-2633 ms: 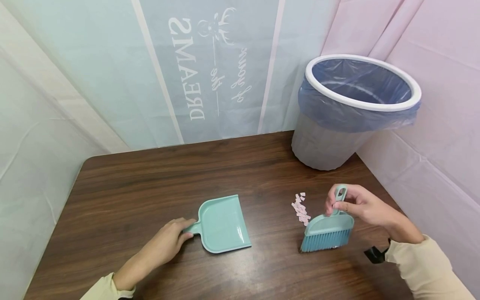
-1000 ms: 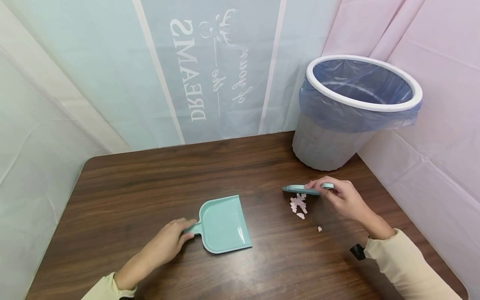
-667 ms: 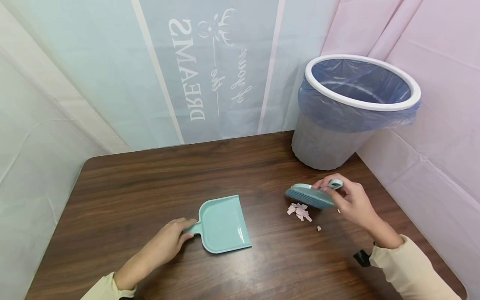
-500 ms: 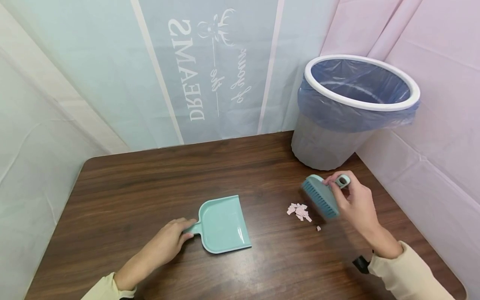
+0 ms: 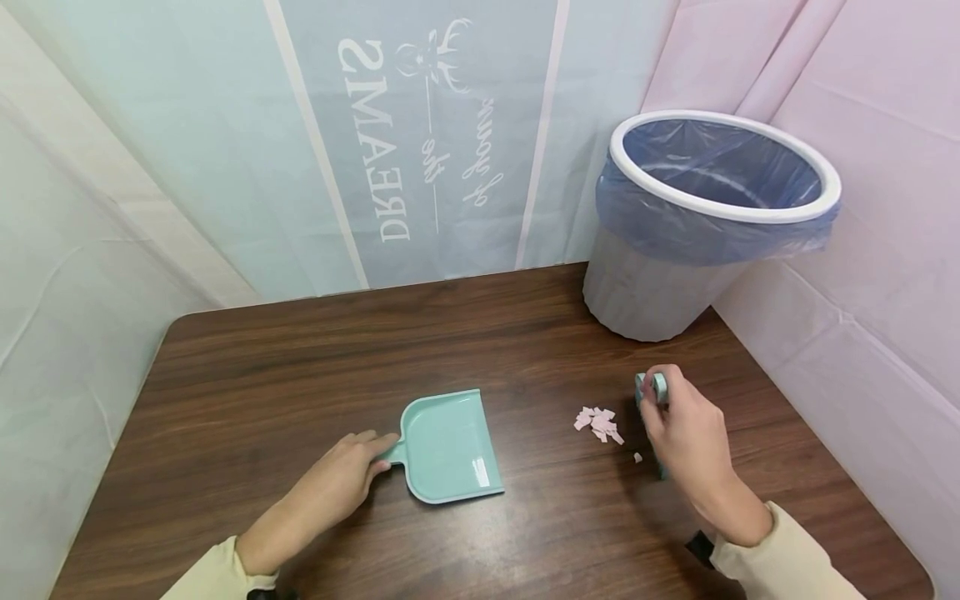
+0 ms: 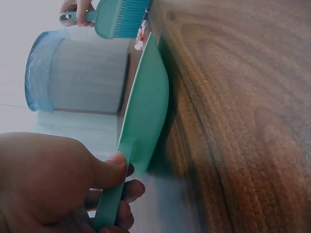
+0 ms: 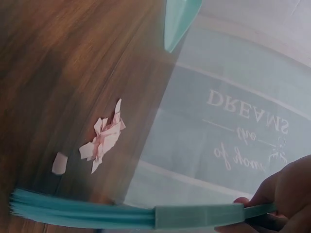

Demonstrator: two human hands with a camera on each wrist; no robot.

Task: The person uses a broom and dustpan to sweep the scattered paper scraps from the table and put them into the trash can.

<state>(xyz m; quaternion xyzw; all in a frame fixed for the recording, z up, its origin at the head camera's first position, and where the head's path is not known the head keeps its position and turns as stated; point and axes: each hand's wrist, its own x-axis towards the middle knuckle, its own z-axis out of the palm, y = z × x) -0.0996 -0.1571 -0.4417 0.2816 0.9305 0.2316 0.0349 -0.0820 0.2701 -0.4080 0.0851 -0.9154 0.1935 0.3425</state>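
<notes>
My left hand [image 5: 341, 479] grips the handle of a mint-green dustpan [image 5: 450, 446], thumb on top and fingers beneath in the left wrist view. The pan's straight lip faces right, toward a small heap of pale pink paper scraps [image 5: 598, 423]. One loose scrap [image 5: 637, 457] lies just right of the heap. My right hand [image 5: 693, 437] holds a matching hand brush [image 7: 199, 216] by its handle, to the right of the scraps. From the head view the hand hides most of the brush; in the right wrist view its blue bristles [image 7: 73, 209] point down near the loose scrap.
A grey bin [image 5: 645, 292] with a white rim and blue liner stands at the back right of the brown wooden table [image 5: 315, 358]. Printed cloth [image 5: 450, 167] hangs along the back edge, pink cloth [image 5: 885, 250] on the right.
The brush has swung from behind the scraps round to their right and turned edge-on. The scraps were pushed nearer me into a tighter heap. The dustpan has hardly moved.
</notes>
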